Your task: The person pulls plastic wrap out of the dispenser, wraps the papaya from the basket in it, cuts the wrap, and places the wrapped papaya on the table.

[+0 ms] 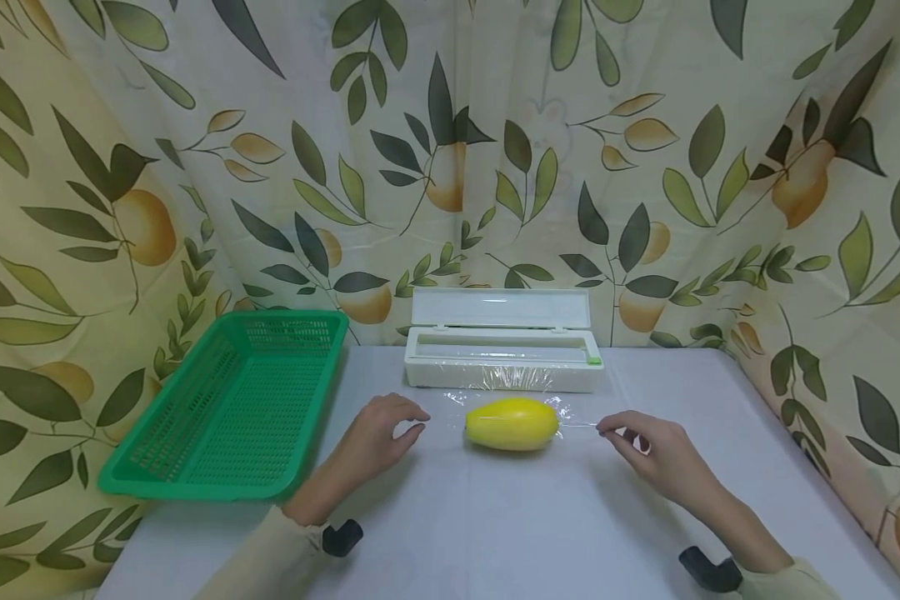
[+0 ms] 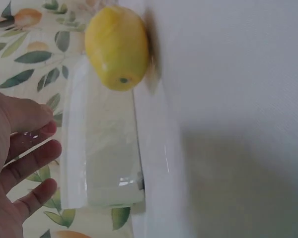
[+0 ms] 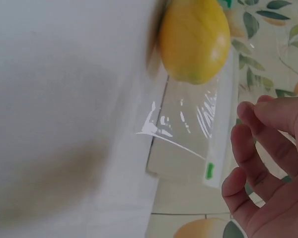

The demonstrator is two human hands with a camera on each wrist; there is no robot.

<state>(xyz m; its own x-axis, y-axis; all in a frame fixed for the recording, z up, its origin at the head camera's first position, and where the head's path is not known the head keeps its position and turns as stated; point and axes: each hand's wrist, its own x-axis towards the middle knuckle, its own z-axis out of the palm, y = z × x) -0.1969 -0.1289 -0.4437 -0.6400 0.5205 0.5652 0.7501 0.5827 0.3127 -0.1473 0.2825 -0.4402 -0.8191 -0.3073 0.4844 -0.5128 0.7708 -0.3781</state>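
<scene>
Left hand (image 1: 378, 433) and right hand (image 1: 663, 458) apart: thin clear plastic film (image 1: 563, 412) pinched by each between thumb and forefinger, other fingers loosely bent | elongated smooth yellow fruit (image 1: 512, 427) laid between them on white-covered surface (image 1: 510, 521) | white rectangular box (image 1: 422, 372), lid (image 1: 501, 309) raised, placed behind | green perforated plastic basket (image 1: 202, 492) set at left

Soft shadows, glare on film (image 1: 506, 378)
</scene>
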